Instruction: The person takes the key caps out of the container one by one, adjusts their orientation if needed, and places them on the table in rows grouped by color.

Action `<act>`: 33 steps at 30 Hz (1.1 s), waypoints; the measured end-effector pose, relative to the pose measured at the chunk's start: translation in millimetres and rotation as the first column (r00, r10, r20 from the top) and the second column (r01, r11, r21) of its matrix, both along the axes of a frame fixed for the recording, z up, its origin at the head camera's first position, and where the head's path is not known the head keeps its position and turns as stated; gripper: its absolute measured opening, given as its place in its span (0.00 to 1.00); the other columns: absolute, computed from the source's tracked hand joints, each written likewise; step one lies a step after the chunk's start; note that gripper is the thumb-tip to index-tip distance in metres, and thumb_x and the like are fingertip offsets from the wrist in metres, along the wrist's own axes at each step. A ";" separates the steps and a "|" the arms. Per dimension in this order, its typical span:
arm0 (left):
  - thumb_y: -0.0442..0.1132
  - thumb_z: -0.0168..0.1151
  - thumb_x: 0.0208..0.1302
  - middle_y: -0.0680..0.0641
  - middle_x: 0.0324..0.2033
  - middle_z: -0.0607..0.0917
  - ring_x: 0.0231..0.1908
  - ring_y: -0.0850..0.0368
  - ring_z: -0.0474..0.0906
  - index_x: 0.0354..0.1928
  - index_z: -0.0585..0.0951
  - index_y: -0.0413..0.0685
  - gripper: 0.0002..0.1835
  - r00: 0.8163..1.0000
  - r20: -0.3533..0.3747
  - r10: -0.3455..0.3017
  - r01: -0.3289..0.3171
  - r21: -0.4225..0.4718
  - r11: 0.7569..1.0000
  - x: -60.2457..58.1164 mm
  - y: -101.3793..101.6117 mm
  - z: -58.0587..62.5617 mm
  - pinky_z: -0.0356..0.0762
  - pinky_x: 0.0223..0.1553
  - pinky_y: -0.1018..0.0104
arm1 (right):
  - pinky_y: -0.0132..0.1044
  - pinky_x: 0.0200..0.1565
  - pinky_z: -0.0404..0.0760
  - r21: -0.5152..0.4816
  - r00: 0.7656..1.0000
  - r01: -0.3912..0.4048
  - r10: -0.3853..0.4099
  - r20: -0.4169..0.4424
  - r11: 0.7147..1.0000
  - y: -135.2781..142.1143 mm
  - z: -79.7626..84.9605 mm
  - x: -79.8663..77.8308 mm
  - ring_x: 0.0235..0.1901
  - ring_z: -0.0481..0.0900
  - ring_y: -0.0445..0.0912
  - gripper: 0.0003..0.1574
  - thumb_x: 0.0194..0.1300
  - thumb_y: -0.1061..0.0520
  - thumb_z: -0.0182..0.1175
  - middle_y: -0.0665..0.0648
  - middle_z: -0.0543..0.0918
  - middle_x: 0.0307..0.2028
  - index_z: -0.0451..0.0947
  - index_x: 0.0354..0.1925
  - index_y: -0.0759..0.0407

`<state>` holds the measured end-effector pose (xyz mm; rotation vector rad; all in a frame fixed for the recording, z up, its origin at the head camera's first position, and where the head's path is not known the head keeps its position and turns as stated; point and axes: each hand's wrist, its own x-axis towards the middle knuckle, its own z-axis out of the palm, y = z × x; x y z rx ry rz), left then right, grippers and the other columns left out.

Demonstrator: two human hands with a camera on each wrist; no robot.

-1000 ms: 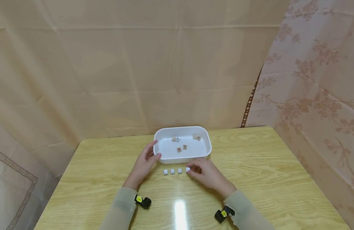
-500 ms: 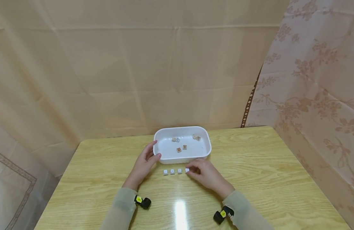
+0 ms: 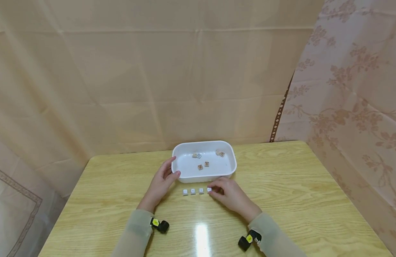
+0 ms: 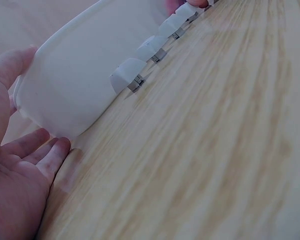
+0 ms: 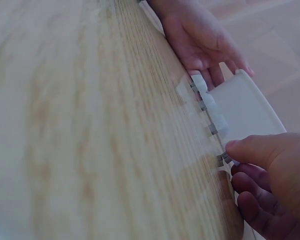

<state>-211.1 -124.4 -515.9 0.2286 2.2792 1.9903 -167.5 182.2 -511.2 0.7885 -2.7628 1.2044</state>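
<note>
My left hand (image 3: 160, 182) holds the left end of a white plastic tray (image 3: 208, 179); in the left wrist view its fingers (image 4: 54, 152) touch the tray's lower wall. In front of the tray, several small white keycaps on grey bases stand in a row, among them a left-end keycap (image 3: 185, 192), a second keycap (image 3: 193, 191) and a third keycap (image 3: 201, 191). At the row's right end my right hand (image 3: 231, 194) pinches another keycap (image 3: 209, 190) between thumb and fingers, partly hidden by the fingertips. Its grey base (image 5: 224, 158) sits at the table surface.
Inside the tray lie several small square pieces, including a tan-and-brown one (image 3: 206, 164), another (image 3: 200, 167) and a whitish one (image 3: 199, 156). The wooden table (image 3: 114, 192) meets a beige cloth (image 3: 136, 89) behind. A floral cloth (image 3: 355, 107) hangs at the right.
My right hand has shifted slightly left with its keycap, closer to the third one. The left hand and tray have stayed in place.
</note>
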 end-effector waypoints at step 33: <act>0.39 0.68 0.80 0.37 0.80 0.69 0.78 0.38 0.68 0.84 0.66 0.53 0.36 1.000 -0.011 -0.003 0.003 0.022 1.000 -0.7 0.6 0.1 0.71 0.75 0.55 | 0.32 0.40 0.85 -0.022 1.000 -0.018 0.018 0.000 1.000 1.4 1.8 0.3 0.39 0.83 0.43 0.13 0.70 0.58 0.76 0.50 0.86 0.41 0.90 0.51 0.59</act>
